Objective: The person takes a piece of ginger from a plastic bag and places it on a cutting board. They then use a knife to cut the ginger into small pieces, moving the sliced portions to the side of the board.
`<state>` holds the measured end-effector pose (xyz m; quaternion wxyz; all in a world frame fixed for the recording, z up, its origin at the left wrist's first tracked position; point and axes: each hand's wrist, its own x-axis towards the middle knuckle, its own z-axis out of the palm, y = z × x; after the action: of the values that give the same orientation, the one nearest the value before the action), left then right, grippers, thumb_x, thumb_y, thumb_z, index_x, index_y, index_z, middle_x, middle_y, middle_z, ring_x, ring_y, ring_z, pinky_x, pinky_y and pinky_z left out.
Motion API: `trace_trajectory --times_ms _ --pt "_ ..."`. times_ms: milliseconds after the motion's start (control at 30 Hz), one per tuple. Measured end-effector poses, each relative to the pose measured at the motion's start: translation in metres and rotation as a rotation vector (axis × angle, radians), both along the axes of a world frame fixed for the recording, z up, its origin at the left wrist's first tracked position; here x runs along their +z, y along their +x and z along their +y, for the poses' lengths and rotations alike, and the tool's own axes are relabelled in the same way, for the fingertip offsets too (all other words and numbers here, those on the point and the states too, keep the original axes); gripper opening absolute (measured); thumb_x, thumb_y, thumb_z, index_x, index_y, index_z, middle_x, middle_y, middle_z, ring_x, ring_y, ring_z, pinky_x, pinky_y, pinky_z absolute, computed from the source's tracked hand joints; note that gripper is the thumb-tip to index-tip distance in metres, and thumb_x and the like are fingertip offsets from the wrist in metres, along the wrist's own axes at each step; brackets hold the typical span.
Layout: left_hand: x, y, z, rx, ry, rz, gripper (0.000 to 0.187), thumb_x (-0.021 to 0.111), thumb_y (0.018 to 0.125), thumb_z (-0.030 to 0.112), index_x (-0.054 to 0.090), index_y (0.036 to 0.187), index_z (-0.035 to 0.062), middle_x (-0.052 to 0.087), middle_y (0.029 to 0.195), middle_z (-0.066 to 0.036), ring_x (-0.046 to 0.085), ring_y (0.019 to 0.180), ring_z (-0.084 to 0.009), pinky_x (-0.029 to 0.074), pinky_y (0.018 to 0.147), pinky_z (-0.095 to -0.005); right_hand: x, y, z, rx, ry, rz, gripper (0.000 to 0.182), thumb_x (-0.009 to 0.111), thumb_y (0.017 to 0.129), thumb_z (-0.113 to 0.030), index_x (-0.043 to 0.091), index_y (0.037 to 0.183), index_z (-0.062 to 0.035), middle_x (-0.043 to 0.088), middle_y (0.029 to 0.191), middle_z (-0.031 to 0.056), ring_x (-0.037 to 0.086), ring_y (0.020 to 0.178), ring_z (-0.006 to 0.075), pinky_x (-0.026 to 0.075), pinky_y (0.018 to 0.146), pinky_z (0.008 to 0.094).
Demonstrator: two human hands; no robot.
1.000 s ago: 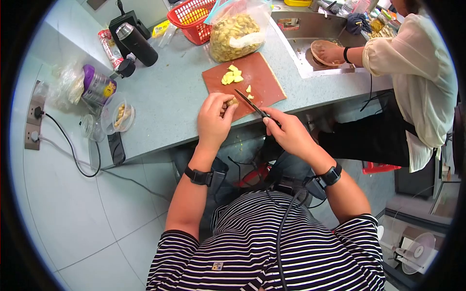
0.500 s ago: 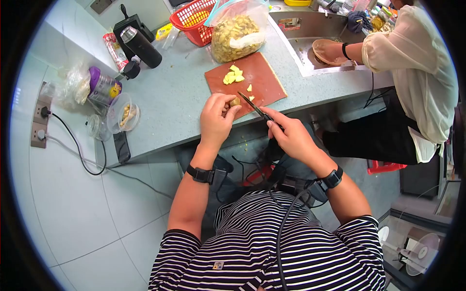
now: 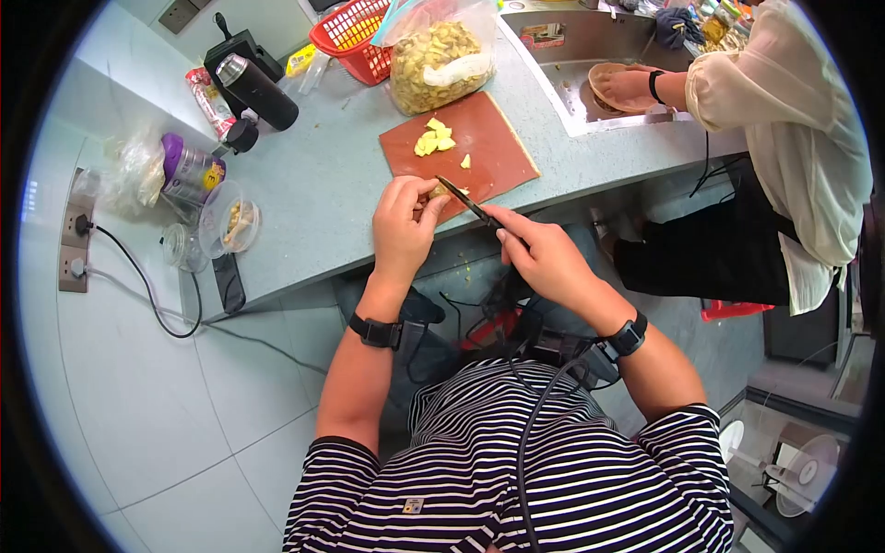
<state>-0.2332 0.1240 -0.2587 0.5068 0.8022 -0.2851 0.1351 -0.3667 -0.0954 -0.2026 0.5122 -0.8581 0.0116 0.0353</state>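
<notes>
My left hand point(image 3: 403, 221) pinches a small brown-skinned piece of ginger point(image 3: 437, 192) over the near edge of a reddish-brown cutting board point(image 3: 502, 152). In my right hand point(image 3: 544, 251) is a knife point(image 3: 472, 206) with a dark, narrow blade. Its tip end lies across the piece of ginger, close to my left fingertips. Behind my hands, a small heap of pale yellow ginger pieces point(image 3: 434, 138) sits on the board, with a loose bit point(image 3: 465, 161) nearer to me. My left fingers partly hide the held piece.
Beyond the board stand a zip bag of cut pieces point(image 3: 441, 66) and a red basket point(image 3: 355, 41). A black flask point(image 3: 260, 92), a plastic tub point(image 3: 229, 221) and a phone point(image 3: 229, 282) are at left. At right, another person's hand point(image 3: 627, 88) holds a bowl in the sink point(image 3: 576, 115).
The knife blade has come closer to my left fingers and now lies over the ginger piece. The whole view has shifted slightly. The other person's hand has moved on the bowl.
</notes>
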Motion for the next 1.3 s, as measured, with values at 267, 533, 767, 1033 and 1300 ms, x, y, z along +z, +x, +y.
trace_trajectory --times_ms 267,533,767,1033,1300 --pt "-0.002 0.004 -0.002 0.018 0.063 -0.076 0.024 0.091 0.096 0.005 0.076 0.115 0.0008 0.072 0.111 -0.007 0.066 0.086 -0.0152 0.057 0.076 -0.03 -0.018 0.006 0.004 0.017 -0.218 -0.245 0.046 0.063 0.112 -0.013 0.063 0.158 -0.0094 0.078 0.099 0.0231 0.076 0.092 0.046 0.06 0.081 0.0562" --pt "0.0 0.004 -0.004 0.04 0.023 -0.054 0.023 0.09 0.096 0.004 0.076 0.114 0.0006 0.073 0.112 -0.008 0.064 0.085 -0.0149 0.056 0.076 -0.0295 -0.027 0.016 0.015 0.011 -0.405 -0.296 0.047 0.066 0.111 -0.016 0.063 0.157 -0.0099 0.076 0.088 0.0197 0.076 0.083 0.0427 0.061 0.076 0.0566" --pt "0.0 0.005 -0.003 0.019 0.032 -0.066 0.022 0.088 0.095 0.001 0.075 0.112 0.0009 0.073 0.111 -0.008 0.065 0.087 -0.0164 0.055 0.078 -0.0304 -0.03 0.031 0.021 0.004 -0.464 -0.312 0.045 0.065 0.111 -0.017 0.064 0.155 -0.008 0.076 0.087 0.0199 0.076 0.08 0.0436 0.061 0.073 0.0574" --pt "0.0 0.006 -0.002 0.002 0.028 -0.057 0.023 0.087 0.094 0.001 0.073 0.113 0.0008 0.072 0.112 -0.009 0.066 0.088 -0.0187 0.055 0.08 -0.0313 -0.016 0.036 0.009 0.018 -0.363 -0.184 0.043 0.065 0.111 -0.016 0.068 0.153 -0.0092 0.077 0.097 0.0278 0.075 0.091 0.0499 0.059 0.08 0.0591" --pt "0.004 0.005 0.004 0.034 0.047 -0.061 0.024 0.086 0.094 0.0 0.074 0.115 0.0012 0.073 0.114 -0.011 0.072 0.09 -0.0218 0.06 0.079 -0.0331 -0.014 0.037 0.009 -0.01 -0.308 -0.159 0.037 0.066 0.112 -0.019 0.069 0.148 -0.0097 0.079 0.1 0.0276 0.076 0.093 0.0498 0.059 0.082 0.0616"
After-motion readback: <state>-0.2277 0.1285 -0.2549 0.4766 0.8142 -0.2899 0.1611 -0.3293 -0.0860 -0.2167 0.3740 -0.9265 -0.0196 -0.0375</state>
